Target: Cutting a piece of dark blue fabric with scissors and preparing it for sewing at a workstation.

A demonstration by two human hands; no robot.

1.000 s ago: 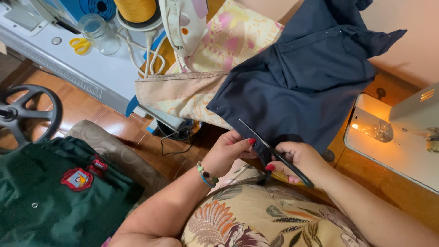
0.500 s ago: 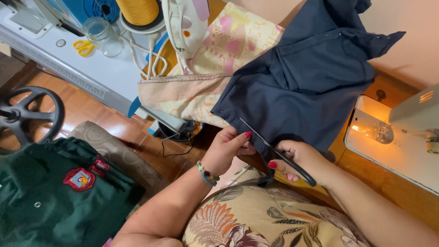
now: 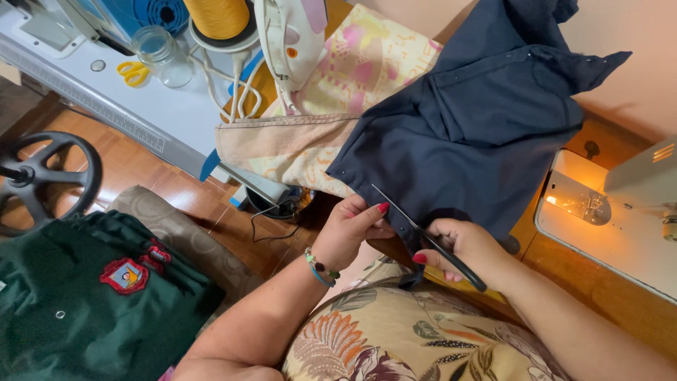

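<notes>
Beside the lit sewing machine (image 3: pixel 620 219), the navy garment (image 3: pixel 479 141) drapes off the tabletop toward the lap. Left hand (image 3: pixel 352 229) pinches its hem; right hand (image 3: pixel 462 247) grips black scissors (image 3: pixel 430 240), fingers closed through the handles. Soft, limp cloth probably handles best held taut near the edge.

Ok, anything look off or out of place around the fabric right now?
Nothing is spilled or damaged. The navy cloth hangs bunched over the table edge, held by the left hand, while the right hand works the scissors at its hem. An iron stands close behind on the patterned cloth.
</notes>
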